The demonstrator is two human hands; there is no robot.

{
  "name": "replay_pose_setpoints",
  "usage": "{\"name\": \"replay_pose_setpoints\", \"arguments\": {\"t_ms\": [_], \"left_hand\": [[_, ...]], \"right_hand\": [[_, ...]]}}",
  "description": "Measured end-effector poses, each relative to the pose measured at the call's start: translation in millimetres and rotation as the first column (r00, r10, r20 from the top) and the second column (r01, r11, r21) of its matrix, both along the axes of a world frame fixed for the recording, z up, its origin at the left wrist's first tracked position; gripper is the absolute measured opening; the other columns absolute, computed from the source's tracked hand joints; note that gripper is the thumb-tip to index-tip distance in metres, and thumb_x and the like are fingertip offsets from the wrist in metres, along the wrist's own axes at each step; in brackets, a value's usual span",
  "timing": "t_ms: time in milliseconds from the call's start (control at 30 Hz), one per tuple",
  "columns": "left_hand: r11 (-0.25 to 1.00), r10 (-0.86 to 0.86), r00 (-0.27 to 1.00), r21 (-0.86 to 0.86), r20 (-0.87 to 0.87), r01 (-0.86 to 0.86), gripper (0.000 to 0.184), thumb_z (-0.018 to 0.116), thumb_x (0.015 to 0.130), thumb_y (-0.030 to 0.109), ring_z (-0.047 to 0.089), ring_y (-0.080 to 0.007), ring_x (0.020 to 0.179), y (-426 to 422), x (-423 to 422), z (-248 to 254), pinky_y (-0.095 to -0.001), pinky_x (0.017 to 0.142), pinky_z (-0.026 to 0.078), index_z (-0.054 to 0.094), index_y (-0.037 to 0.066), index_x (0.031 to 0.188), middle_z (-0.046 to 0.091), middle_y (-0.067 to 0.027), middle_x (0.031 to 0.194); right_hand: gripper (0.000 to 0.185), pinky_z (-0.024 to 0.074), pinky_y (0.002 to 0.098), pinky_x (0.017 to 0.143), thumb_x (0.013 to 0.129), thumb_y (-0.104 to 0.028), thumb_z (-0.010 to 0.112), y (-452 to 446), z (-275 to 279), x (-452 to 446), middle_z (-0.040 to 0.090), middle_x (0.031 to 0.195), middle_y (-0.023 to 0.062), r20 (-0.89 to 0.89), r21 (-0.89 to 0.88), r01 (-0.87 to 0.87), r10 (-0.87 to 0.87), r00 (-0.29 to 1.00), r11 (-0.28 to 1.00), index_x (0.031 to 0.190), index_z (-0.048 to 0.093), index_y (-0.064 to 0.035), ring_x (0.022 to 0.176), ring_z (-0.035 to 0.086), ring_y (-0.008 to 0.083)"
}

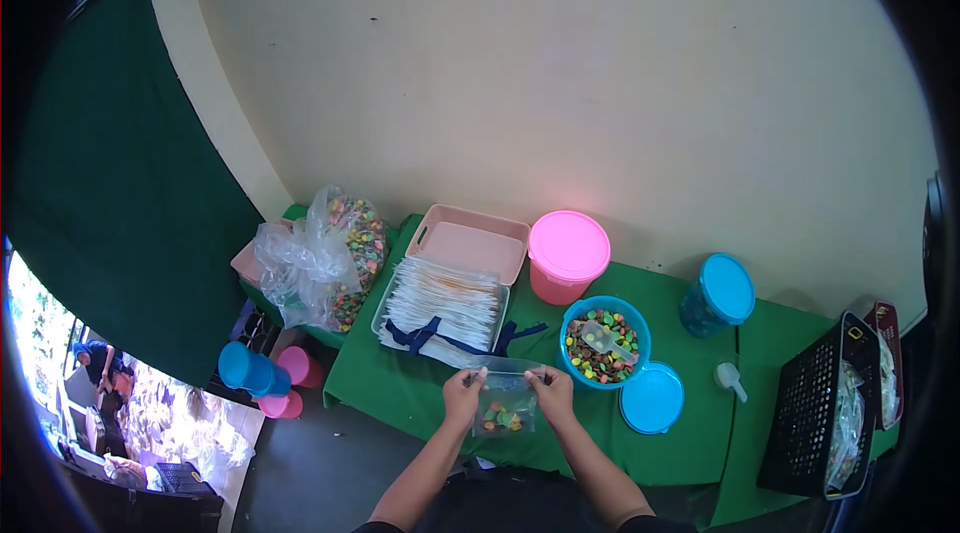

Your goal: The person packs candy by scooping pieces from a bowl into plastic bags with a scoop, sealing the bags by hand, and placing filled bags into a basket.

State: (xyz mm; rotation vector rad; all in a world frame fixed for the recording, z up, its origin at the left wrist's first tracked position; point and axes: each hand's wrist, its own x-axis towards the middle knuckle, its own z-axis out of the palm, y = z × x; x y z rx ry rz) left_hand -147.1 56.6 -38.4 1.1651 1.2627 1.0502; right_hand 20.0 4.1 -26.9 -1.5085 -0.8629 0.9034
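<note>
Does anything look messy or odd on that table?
I see no spill around the clear pouch or open blue tub. Slightly odd: a white scoop lies alone on the green cloth, though another scoop sits in the tub. Dark ribbon also straggles loosely over the white packets.

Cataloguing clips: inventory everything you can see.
pouch: 1, clear, held
open tub: 1, blue, right of pouch
big bag: 1, clear, left
pieces: many, multicoloured, inside all three
scoops: 2, clear, white, right of pouch
loose lid: 1, blue, right
closed tubs: 2, pink, blue, near wall
stack: 1, white, in pale tray
strap: 1+, navy, across stack
pink tray: 1, pink, behind stack
baskets: 2, black, dark red, right
other tubs: several, blue, pink, left
cloth: 1+, green, beneath
curtain: 1, green, left
wall: 1, beige, back
person: 1, dark top, far left
left hand: 1, bare, on pouch
right hand: 1, bare, on pouch
</note>
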Motion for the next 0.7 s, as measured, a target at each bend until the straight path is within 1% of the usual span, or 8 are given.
{"name": "replay_pose_setpoints", "arguments": {"t_ms": [133, 200, 433, 533, 567, 600, 633, 700], "left_hand": [[0.995, 0.011, 0.988, -0.098, 0.156, 0.004, 0.022, 0.065, 0.086, 0.018, 0.056, -0.0104, 0.060, 8.5, -1.7, -6.5, -0.0231, 0.059, 0.043, 0.067, -0.003, 0.088, 0.061, -0.0035, 0.071], [0.988, 0.007, 0.981, -0.154, 0.196, 0.024, 0.022, 0.064, 0.087, 0.018, 0.056, -0.0108, 0.061, 12.9, -1.6, -8.6, -0.0228, 0.060, 0.044, 0.067, -0.003, 0.091, 0.061, -0.0041, 0.072], [0.958, 0.017, 0.944, -0.277, 0.330, 0.080, 0.022, 0.063, 0.087, 0.017, 0.058, -0.0111, 0.067, 24.4, -3.9, -13.5, -0.0234, 0.063, 0.045, 0.065, -0.004, 0.095, 0.063, -0.0043, 0.079], [0.965, 0.045, 0.942, -0.258, 0.331, 0.044, 0.021, 0.064, 0.086, 0.015, 0.059, -0.0119, 0.069, 22.6, 11.4, -7.1, -0.0238, 0.063, 0.045, 0.064, -0.005, 0.092, 0.063, -0.0054, 0.078], [0.972, 0.088, 0.945, -0.236, 0.315, -0.012, 0.020, 0.064, 0.086, 0.013, 0.060, -0.0126, 0.070, 21.6, 17.2, -4.1, -0.0242, 0.062, 0.045, 0.064, -0.006, 0.089, 0.063, -0.0064, 0.078], [0.983, 0.083, 0.963, -0.179, 0.256, -0.037, 0.018, 0.063, 0.086, 0.013, 0.061, -0.0127, 0.071, 20.3, 20.1, 3.8, -0.0250, 0.063, 0.046, 0.064, -0.005, 0.088, 0.063, -0.0060, 0.080], [0.984, 0.082, 0.962, -0.173, 0.259, -0.037, 0.018, 0.063, 0.086, 0.013, 0.061, -0.0127, 0.071, 16.9, 25.9, 12.6, -0.0250, 0.063, 0.046, 0.064, -0.005, 0.088, 0.063, -0.0060, 0.080], [0.993, 0.003, 0.987, 0.116, 0.159, -0.022, 0.017, 0.064, 0.084, 0.012, 0.062, -0.0142, 0.075, 6.0, 37.6, 29.9, -0.0249, 0.066, 0.048, 0.064, -0.003, 0.090, 0.064, -0.0069, 0.083]], "right_hand": [[0.015, 0.0478, 0.0237, 0.061, 0.082, -0.010, 0.066, 5.2, -10.5, 7.9, 0.064, 0.074, 0.0053, 0.024, -0.024, -0.013, 0.014, 1.000, 1.000, 0.087, 0.066, 0.0036, 0.065, 0.059, 0.0097], [0.016, 0.0501, 0.0248, 0.064, 0.084, -0.011, 0.065, 7.2, -7.7, 8.8, 0.065, 0.076, 0.0065, -0.228, 0.007, -0.033, 0.034, 0.973, 0.999, 0.089, 0.064, 0.0051, 0.068, 0.062, 0.0117], [0.015, 0.0494, 0.0249, 0.068, 0.086, -0.010, 0.063, 15.5, -10.6, 15.0, 0.066, 0.078, 0.0063, -0.419, -0.032, -0.057, 0.038, 0.907, 0.998, 0.084, 0.063, 0.0047, 0.070, 0.062, 0.0130], [0.020, 0.0475, 0.0266, 0.068, 0.084, -0.014, 0.066, 23.9, -8.6, 14.9, 0.064, 0.087, 0.0079, -0.144, -0.065, 0.029, -0.038, 0.989, 0.997, 0.092, 0.060, 0.0031, 0.077, 0.061, 0.0163], [0.025, 0.0467, 0.0275, 0.067, 0.082, -0.016, 0.067, 21.4, -2.5, 8.5, 0.062, 0.092, 0.0090, 0.247, 0.018, 0.216, -0.213, 0.945, 0.976, 0.097, 0.058, 0.0019, 0.082, 0.060, 0.0182], [0.032, 0.0459, 0.0284, 0.067, 0.080, -0.018, 0.069, 21.2, 10.9, 0.6, 0.060, 0.098, 0.0101, 0.576, 0.167, 0.352, -0.380, 0.723, 0.921, 0.103, 0.056, 0.0007, 0.087, 0.058, 0.0201], [0.032, 0.0459, 0.0284, 0.067, 0.080, -0.018, 0.069, 22.1, 15.0, -4.2, 0.060, 0.098, 0.0101, 0.576, 0.174, 0.351, -0.384, 0.722, 0.920, 0.103, 0.056, 0.0007, 0.087, 0.058, 0.0201], [0.041, 0.0480, 0.0316, 0.072, 0.078, -0.020, 0.070, 19.8, 20.3, -14.3, 0.055, 0.108, 0.0123, 0.535, 0.199, -0.047, -0.068, 0.842, 0.979, 0.109, 0.052, -0.0012, 0.103, 0.054, 0.0227]]}}
